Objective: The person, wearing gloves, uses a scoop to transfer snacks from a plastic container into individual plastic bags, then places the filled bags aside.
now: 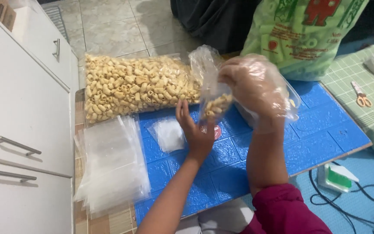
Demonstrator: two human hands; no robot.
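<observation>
Plastic pouch: I see a small clear bag (211,93), partly filled with pasta-shaped snacks, hanging upright between both hands above the blue mat (325,130).
Left hand (195,130): bare, fingers closed on the pouch's lower edge from beneath.
Right hand (254,86): gloved, nearer the mouth, pinched at the pouch's right side.
Supply: big snack bag (130,86) lies left, behind.

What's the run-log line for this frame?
left hand: under small bag, supporting | right hand: plastic-gloved, at bag mouth | bag: partly filled with tube snacks | nearby: big snack bag, empty bag stack
</observation>
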